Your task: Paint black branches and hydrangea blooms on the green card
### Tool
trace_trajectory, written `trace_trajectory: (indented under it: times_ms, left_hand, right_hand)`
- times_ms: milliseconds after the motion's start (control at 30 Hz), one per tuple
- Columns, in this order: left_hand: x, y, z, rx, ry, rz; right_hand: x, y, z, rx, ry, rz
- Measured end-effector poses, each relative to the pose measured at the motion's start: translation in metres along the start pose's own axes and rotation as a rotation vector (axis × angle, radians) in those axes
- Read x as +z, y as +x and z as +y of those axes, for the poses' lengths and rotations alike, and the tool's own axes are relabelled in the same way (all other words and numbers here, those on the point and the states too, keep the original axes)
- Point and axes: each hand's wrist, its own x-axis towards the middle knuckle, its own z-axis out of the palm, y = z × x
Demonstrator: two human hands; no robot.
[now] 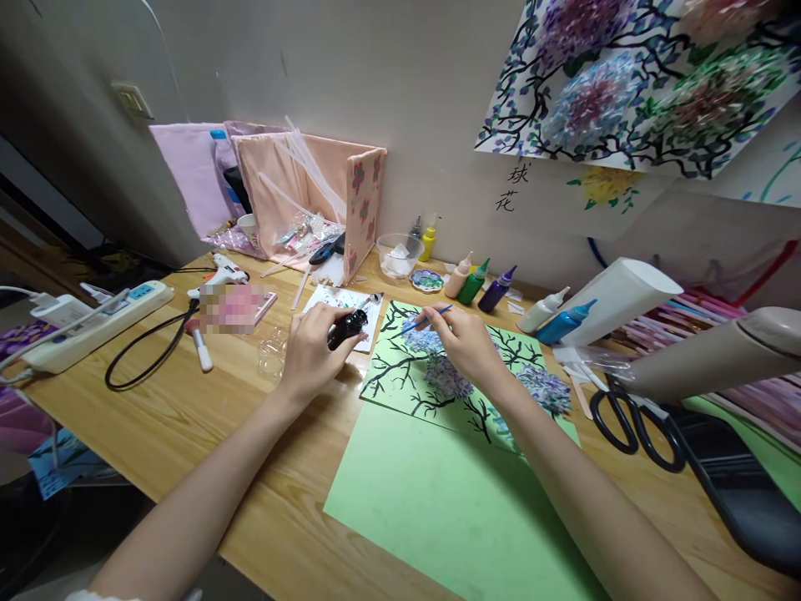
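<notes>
My left hand [314, 346] is closed around a black paint bottle [348, 330], its tip tilted up to the right over a paint-marked white card [369, 310]. In my right hand [466, 338] a thin blue paintbrush [420, 320] is pinched, its end pointing left above a green painting [400, 384]. Black branches and purple-blue flower clusters cover this painting. One purple cluster [448, 376] shows just below my right hand, while my forearm hides part of the right side. Beneath it lies a larger plain green sheet [400, 501].
Paint bottles, among them a green one [474, 282] and a purple one [496, 289], stand behind the painting. Scissors [638, 421] and a dark phone-like object [738, 484] lie at right. A glue gun [222, 274], its cable and a power strip [100, 325] occupy the left.
</notes>
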Motion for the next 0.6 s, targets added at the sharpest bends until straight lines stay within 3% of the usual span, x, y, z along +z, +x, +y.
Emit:
trace_trajectory:
  times_ms: [600]
  left_hand:
    - [0.0010, 0.0005, -0.0002, -0.002, 0.001, 0.003]
  right_hand:
    - [-0.0032, 0.0018, 0.0018, -0.038, -0.146, 0.023]
